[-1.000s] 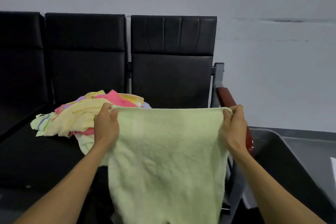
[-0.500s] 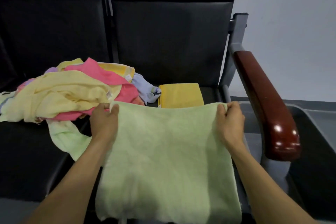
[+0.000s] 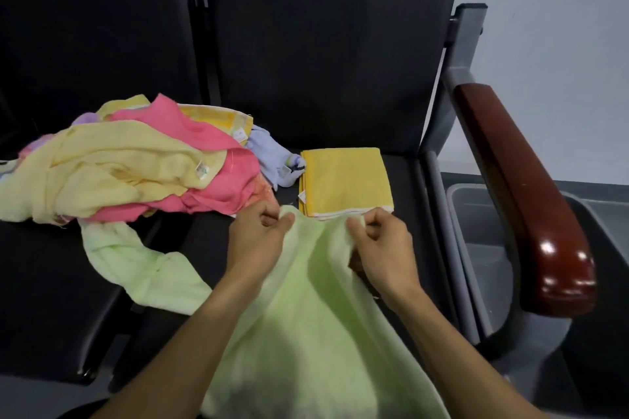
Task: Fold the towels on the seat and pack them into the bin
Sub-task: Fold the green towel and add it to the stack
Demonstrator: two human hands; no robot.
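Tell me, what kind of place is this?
Probably a waiting room or lobby. The black seats are joined in a row, with a metal frame and a wooden armrest at the end, against a plain wall.

- Two hands: the left hand (image 3: 256, 237) and the right hand (image 3: 384, 245), both pinching the top edge of one light green towel (image 3: 306, 316).
- One folded yellow towel (image 3: 345, 180), lying flat on the seat.
- One loose pile of towels (image 3: 136, 167); at least six colours show in it, exact number cannot be told.
- Two black seats (image 3: 323, 78) in view.
- One wooden armrest (image 3: 520, 187).
- One grey bin (image 3: 483, 231).
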